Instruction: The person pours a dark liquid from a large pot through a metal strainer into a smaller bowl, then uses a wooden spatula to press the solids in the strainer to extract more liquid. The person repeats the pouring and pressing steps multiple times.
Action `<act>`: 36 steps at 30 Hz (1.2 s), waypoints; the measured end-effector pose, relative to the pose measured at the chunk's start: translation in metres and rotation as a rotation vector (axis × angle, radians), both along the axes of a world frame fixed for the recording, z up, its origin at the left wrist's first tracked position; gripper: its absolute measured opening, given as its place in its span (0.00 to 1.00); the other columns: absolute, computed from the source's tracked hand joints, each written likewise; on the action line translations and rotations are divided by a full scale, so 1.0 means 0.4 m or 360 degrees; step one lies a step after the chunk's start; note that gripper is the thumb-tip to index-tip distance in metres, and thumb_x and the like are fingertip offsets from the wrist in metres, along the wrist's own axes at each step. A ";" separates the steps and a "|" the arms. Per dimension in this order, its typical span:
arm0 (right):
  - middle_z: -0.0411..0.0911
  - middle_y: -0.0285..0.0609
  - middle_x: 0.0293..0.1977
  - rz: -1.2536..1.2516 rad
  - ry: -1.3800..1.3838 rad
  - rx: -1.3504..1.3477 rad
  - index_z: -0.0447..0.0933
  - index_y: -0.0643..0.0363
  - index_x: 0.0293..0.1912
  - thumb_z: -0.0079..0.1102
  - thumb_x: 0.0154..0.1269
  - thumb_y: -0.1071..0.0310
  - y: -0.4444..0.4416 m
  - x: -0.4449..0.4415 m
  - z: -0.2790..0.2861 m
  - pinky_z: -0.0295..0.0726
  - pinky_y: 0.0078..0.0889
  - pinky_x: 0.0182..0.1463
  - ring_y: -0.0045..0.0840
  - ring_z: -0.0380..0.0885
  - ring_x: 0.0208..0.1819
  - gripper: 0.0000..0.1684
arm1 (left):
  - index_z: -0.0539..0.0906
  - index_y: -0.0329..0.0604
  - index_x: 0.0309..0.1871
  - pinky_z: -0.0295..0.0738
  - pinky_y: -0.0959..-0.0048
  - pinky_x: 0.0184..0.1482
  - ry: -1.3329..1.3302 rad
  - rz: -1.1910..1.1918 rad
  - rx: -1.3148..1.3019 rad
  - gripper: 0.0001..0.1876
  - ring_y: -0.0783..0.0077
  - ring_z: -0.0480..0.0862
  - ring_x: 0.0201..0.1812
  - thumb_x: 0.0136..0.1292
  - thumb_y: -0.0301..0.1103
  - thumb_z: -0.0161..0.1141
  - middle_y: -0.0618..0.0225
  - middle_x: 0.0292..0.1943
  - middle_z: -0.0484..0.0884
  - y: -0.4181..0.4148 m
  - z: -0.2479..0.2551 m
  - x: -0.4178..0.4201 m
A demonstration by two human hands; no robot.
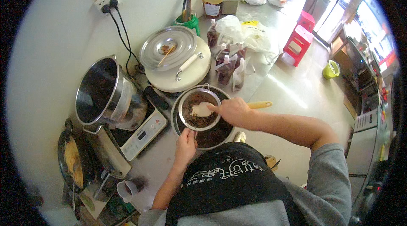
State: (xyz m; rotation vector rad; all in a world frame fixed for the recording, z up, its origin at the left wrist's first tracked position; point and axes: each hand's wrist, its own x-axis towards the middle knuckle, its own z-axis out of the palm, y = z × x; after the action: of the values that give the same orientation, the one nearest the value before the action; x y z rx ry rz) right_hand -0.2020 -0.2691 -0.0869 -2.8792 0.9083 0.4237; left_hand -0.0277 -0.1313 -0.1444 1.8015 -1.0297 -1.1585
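My left hand [187,148] grips the handle of a round metal strainer [182,108] on its near side. The strainer rests over a wide metal pot [173,121] with dark liquid [213,137] in it. Brown, wet solids [190,98] lie inside the strainer. In my right hand [235,109] is a spatula with a pale blade [203,110], pressed into those solids. Its yellow handle [260,104] sticks out to the right behind the hand.
To the left, a tall steel pot [95,89] stands by an induction cooker [144,135]. Beyond my hands are a cream lid [171,78] with a steel lid [152,47] on it and spouted pouches of dark liquid [225,73]. A plastic measuring jug [126,191] sits near left; a red stool [299,43] is far right.
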 end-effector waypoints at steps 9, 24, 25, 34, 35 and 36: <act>0.81 0.47 0.34 -0.0266 -0.0331 0.0319 0.74 0.38 0.56 0.53 0.63 0.54 -0.053 0.049 0.001 0.78 0.43 0.40 0.41 0.81 0.37 0.21 | 0.73 0.38 0.34 0.65 0.77 0.23 0.0126 -0.0079 0.0069 0.12 0.80 0.70 0.19 0.71 0.36 0.45 0.72 0.18 0.70 0.010 -0.009 0.020; 0.77 0.39 0.35 0.0240 -0.0118 0.0028 0.62 0.45 0.65 0.48 0.61 0.67 0.039 -0.035 0.035 0.79 0.37 0.30 0.31 0.80 0.34 0.31 | 0.74 0.43 0.37 0.59 0.81 0.16 0.0453 -0.0100 0.0267 0.12 0.84 0.66 0.14 0.71 0.39 0.44 0.76 0.16 0.69 0.008 0.003 0.005; 0.77 0.40 0.34 0.0201 -0.0130 0.0025 0.62 0.46 0.65 0.48 0.61 0.67 0.040 -0.036 0.025 0.79 0.37 0.30 0.32 0.80 0.34 0.31 | 0.74 0.43 0.38 0.58 0.81 0.16 0.0423 -0.0125 0.0238 0.12 0.83 0.65 0.14 0.71 0.39 0.44 0.76 0.16 0.68 0.009 0.004 -0.001; 0.78 0.41 0.31 0.0066 -0.0229 0.0045 0.72 0.54 0.52 0.49 0.61 0.66 -0.013 -0.038 0.047 0.78 0.40 0.32 0.36 0.80 0.35 0.18 | 0.74 0.43 0.38 0.58 0.81 0.15 0.0395 -0.0051 0.0281 0.13 0.83 0.66 0.14 0.72 0.39 0.43 0.75 0.16 0.69 0.003 0.016 0.010; 0.78 0.41 0.31 0.0088 -0.0203 0.0090 0.73 0.55 0.50 0.49 0.60 0.66 -0.005 -0.036 0.064 0.78 0.41 0.32 0.36 0.80 0.35 0.17 | 0.74 0.45 0.38 0.57 0.81 0.14 0.0400 -0.0033 0.0294 0.12 0.83 0.65 0.13 0.72 0.40 0.43 0.75 0.16 0.68 0.006 0.012 0.013; 0.77 0.41 0.30 0.0102 -0.0174 0.0131 0.73 0.56 0.48 0.50 0.60 0.66 0.009 -0.037 0.079 0.77 0.41 0.33 0.37 0.80 0.35 0.15 | 0.74 0.47 0.39 0.56 0.81 0.13 0.0408 -0.0024 0.0304 0.12 0.83 0.63 0.12 0.72 0.41 0.43 0.75 0.16 0.68 0.006 0.007 0.015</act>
State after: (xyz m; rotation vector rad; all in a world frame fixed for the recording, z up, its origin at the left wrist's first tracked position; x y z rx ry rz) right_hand -0.2168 -0.2655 -0.0552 -2.8312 0.7648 0.2983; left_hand -0.0218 -0.1290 -0.1417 1.7332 -0.8069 -1.4952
